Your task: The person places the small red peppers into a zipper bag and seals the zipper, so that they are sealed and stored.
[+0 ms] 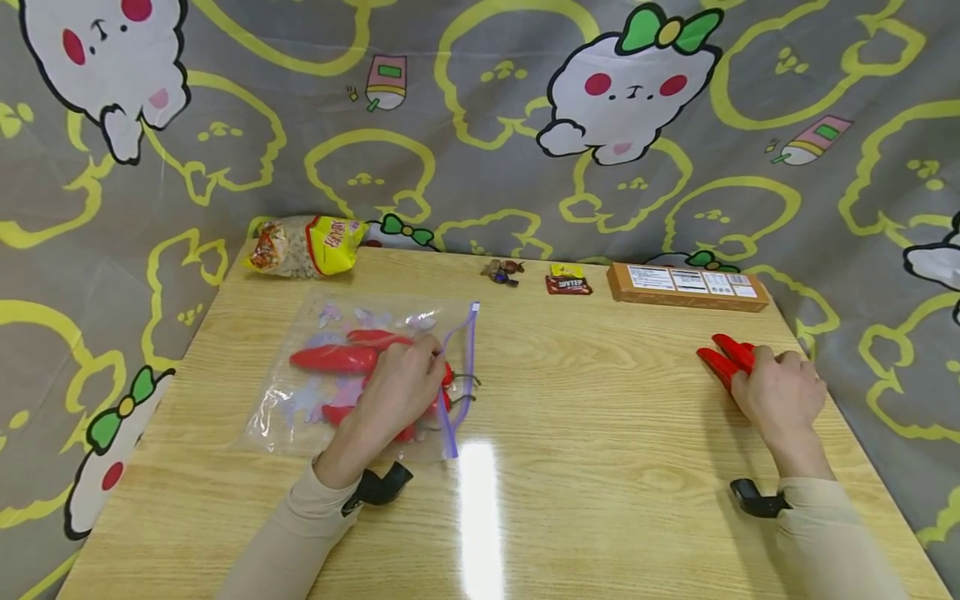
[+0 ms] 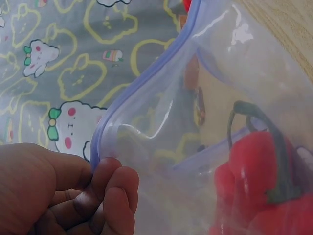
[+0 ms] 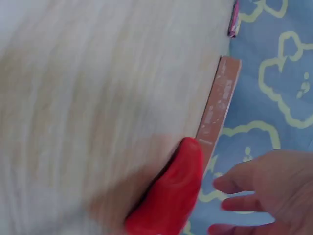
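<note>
On the left of the table lies a clear zip bag (image 1: 273,421) with a purple zip edge, its mouth toward the right. Several red peppers (image 1: 333,359) with green stems (image 2: 281,152) are inside. My left hand (image 1: 405,379) pinches the bag's purple edge between thumb and fingers; the left wrist view shows the mouth parted. At the far right, my right hand (image 1: 783,390) is over more red peppers (image 1: 717,367). In the right wrist view its fingers (image 3: 244,202) are spread, apart from the visible pepper (image 3: 168,196). The hand hides part of these peppers in the head view.
Along the back edge stand a yellow food packet (image 1: 300,246), some small wrapped pieces (image 1: 501,272), a dark red candy bar (image 1: 567,286) with a yellow piece behind it, and a long brown box (image 1: 686,287). A patterned cloth (image 1: 480,192) hangs behind the wooden table (image 1: 592,417).
</note>
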A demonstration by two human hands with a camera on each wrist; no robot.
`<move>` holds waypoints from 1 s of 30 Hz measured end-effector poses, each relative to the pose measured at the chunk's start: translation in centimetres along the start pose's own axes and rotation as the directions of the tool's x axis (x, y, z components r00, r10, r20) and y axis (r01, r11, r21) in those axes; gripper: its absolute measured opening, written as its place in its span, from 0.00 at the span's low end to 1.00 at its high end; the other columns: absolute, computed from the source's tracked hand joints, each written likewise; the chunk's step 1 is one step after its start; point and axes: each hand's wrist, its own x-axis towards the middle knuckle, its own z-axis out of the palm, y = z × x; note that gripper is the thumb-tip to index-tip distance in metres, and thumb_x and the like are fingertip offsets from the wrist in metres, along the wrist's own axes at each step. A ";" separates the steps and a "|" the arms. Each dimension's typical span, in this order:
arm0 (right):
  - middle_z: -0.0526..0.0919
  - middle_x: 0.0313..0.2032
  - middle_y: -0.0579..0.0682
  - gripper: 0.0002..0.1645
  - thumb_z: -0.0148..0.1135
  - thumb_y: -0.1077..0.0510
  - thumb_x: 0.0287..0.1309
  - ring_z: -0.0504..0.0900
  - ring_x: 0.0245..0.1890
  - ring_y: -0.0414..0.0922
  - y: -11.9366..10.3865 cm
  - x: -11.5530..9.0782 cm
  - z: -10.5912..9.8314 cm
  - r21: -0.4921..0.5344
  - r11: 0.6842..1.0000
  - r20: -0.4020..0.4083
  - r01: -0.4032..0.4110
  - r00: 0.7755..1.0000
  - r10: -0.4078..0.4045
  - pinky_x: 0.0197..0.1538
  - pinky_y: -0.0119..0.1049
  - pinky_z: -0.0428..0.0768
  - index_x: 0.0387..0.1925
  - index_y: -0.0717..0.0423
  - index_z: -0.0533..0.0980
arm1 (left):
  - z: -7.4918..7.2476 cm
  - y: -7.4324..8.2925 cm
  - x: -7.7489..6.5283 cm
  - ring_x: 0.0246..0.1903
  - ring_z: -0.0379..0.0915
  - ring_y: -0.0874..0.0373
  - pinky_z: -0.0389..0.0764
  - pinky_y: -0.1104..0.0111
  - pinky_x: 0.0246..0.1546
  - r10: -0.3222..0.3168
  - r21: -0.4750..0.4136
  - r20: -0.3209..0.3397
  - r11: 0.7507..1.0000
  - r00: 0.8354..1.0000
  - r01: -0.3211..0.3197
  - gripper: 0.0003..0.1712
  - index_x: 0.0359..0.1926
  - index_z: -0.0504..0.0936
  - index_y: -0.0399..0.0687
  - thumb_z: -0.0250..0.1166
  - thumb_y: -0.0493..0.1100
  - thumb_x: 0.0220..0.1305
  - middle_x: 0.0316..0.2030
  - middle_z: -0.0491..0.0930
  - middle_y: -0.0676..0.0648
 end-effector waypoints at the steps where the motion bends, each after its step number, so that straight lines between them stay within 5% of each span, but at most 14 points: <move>1: 0.67 0.34 0.75 0.19 0.49 0.60 0.48 0.66 0.33 0.72 0.3 -0.1 0.1 -0.017 0.999 0.036 -0.028 0.999 0.028 0.28 0.62 0.64 0.40 0.71 0.69 | 0.0 0.0 0.0 0.09 0.63 0.65 0.63 0.75 0.08 0.001 0.003 -0.001 1.000 1.000 -0.001 0.06 0.34 0.78 0.38 0.57 0.37 0.60 0.17 0.71 0.50; 10: 0.71 0.34 0.71 0.22 0.53 0.56 0.48 0.72 0.31 0.70 0.5 0.2 0.6 -0.052 0.998 0.271 -0.037 0.961 0.050 0.25 0.60 0.67 0.41 0.69 0.68 | 0.0 0.1 0.1 0.09 0.62 0.64 0.62 0.75 0.07 0.008 0.018 -0.012 1.000 1.000 -0.008 0.06 0.34 0.78 0.39 0.57 0.38 0.61 0.17 0.71 0.51; 15: 0.74 0.32 0.68 0.23 0.58 0.55 0.46 0.73 0.28 0.65 -0.6 -0.4 0.5 0.009 1.000 0.220 0.010 0.975 -0.011 0.21 0.52 0.66 0.41 0.67 0.70 | 0.1 0.2 0.1 0.09 0.63 0.65 0.62 0.76 0.07 0.011 -0.001 -0.010 1.000 1.000 -0.011 0.06 0.34 0.78 0.39 0.57 0.37 0.60 0.17 0.71 0.51; 19: 0.74 0.35 0.66 0.25 0.57 0.54 0.50 0.74 0.29 0.58 -3.7 -1.0 -0.3 0.126 0.984 0.141 0.128 0.979 -0.146 0.22 0.45 0.66 0.46 0.68 0.71 | 0.2 0.1 0.0 0.09 0.63 0.65 0.63 0.76 0.07 0.004 -0.003 -0.003 1.000 1.000 -0.004 0.05 0.34 0.78 0.39 0.57 0.37 0.60 0.17 0.71 0.51; 24: 0.77 0.37 0.61 0.25 0.58 0.50 0.57 0.74 0.31 0.52 -9.5 -2.3 -1.4 0.274 0.911 0.061 0.307 0.940 -0.336 0.27 0.43 0.70 0.50 0.64 0.73 | 0.2 0.1 0.1 0.09 0.63 0.65 0.63 0.75 0.07 -0.004 0.008 0.000 1.000 1.000 0.004 0.05 0.34 0.78 0.40 0.57 0.37 0.61 0.17 0.71 0.51; 30: 0.79 0.38 0.49 0.23 0.62 0.47 0.55 0.74 0.29 0.42 -16.3 -4.9 -1.8 0.450 0.750 -0.003 0.485 0.841 -0.542 0.30 0.36 0.72 0.49 0.55 0.74 | 0.1 0.2 0.1 0.09 0.62 0.65 0.63 0.74 0.08 0.005 0.015 0.003 1.000 1.000 -0.005 0.06 0.35 0.78 0.39 0.57 0.37 0.61 0.16 0.70 0.51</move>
